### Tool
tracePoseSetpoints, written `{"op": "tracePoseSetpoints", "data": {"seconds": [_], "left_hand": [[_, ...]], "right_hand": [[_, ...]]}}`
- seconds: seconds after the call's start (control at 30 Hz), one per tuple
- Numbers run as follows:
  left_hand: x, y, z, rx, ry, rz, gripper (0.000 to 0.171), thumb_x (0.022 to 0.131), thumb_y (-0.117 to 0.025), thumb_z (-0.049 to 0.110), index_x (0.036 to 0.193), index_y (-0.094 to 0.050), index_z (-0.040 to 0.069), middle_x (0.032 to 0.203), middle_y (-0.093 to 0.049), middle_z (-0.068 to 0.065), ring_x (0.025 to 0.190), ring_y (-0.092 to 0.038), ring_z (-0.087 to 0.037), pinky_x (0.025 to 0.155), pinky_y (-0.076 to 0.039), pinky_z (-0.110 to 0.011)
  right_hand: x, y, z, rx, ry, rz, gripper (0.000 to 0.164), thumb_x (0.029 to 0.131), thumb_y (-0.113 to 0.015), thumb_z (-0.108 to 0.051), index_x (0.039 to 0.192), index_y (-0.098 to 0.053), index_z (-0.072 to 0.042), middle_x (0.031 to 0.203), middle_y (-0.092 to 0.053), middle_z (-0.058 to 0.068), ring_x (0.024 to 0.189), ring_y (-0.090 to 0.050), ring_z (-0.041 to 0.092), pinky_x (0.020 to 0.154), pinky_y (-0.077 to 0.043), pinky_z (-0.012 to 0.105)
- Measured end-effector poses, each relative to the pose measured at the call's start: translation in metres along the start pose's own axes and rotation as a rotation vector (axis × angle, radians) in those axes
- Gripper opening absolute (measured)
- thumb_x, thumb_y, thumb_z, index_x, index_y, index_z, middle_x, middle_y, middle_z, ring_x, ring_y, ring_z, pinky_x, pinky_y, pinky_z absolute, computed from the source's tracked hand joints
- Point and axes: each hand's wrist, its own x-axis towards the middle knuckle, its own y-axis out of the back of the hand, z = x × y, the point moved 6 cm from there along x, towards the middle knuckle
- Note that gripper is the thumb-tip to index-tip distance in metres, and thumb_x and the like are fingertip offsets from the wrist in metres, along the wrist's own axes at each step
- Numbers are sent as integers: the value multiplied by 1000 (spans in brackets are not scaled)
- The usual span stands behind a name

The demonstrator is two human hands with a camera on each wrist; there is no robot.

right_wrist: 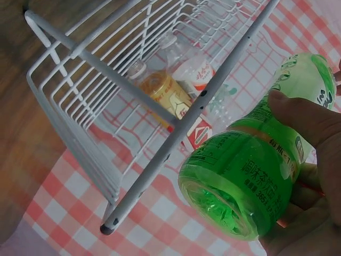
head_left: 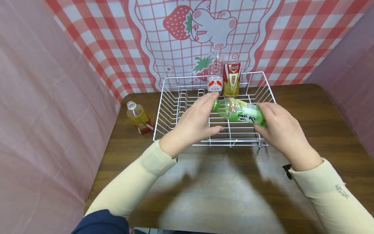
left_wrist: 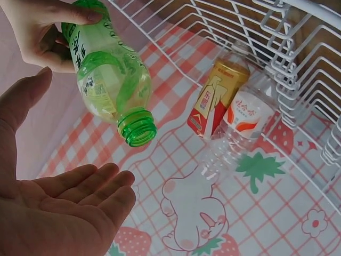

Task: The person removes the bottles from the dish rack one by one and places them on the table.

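The right grip (head_left: 281, 131) curls round a green bottle (head_left: 241, 112), seemingly above the rack (head_left: 238, 140) — the left grip (head_left: 196, 117) spreads, empty, to its left.

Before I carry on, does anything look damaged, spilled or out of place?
The white rack has dark spots along one bar in the right wrist view, so it may be chipped. The green bottle is tipped sideways, uncapped, in the right hand, but no spill shows.
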Motion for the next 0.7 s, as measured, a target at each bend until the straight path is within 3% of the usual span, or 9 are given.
{"op": "tracePoseSetpoints", "data": {"seconds": [0.2, 0.7], "left_hand": [[0, 1, 0, 6, -14, 11, 103, 80, -89, 36, 155, -31, -3, 158, -37, -16, 146, -30, -26, 118, -9, -23], [-6, -1, -8, -28, 37, 1, 105, 80, -89, 37, 157, -29, -2, 160, -33, -17, 148, -28, -25, 118, -10, -23]], "right_hand": [[0, 1, 6, -6, -42, -20, 72, 72, -89, -5, 133, -53, 8, 120, -60, 25, 108, -56, 42, 92, -47, 60], [-3, 6, 22, -8, -77, 14, 77, 72, -88, -6, 140, -52, 7, 126, -58, 28, 111, -54, 45, 89, -47, 64]]}}
